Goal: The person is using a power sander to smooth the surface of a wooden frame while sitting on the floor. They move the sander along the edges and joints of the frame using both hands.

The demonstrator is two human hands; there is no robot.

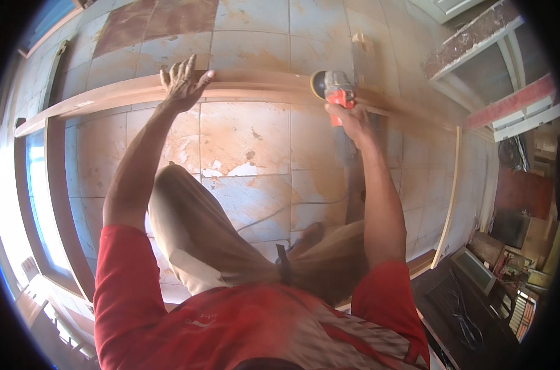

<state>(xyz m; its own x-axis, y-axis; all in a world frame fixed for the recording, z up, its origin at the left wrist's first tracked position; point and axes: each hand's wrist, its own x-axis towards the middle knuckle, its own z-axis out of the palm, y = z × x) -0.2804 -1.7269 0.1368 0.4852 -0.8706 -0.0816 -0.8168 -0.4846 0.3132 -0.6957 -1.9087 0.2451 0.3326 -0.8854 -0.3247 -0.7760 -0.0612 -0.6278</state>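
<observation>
Brace wooden beam (249, 79) with spread left hand (184, 86); evenly guide power tool (339, 97) gripped in right hand (355, 118), perhaps touching, though hazy.

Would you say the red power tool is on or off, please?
Probably on: brown haze hangs over the wooden beam beside the red power tool.

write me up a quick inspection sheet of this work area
Surface: pale square floor tiles, stained with orange-brown patches.
Job's things: long reddish-brown wooden rail; red-and-grey handheld power tool with a round disc at it, disc contact unclear.
Clutter: flat dark-brown panel at lower right; jumbled mixed items beyond it.
Hands: left hand spread on the rail; right hand gripping the tool.
Cables: thin grey cable across the tiles.
Surroundings: white-barred frame with a red crosspiece at upper right; haze around the tool.
</observation>
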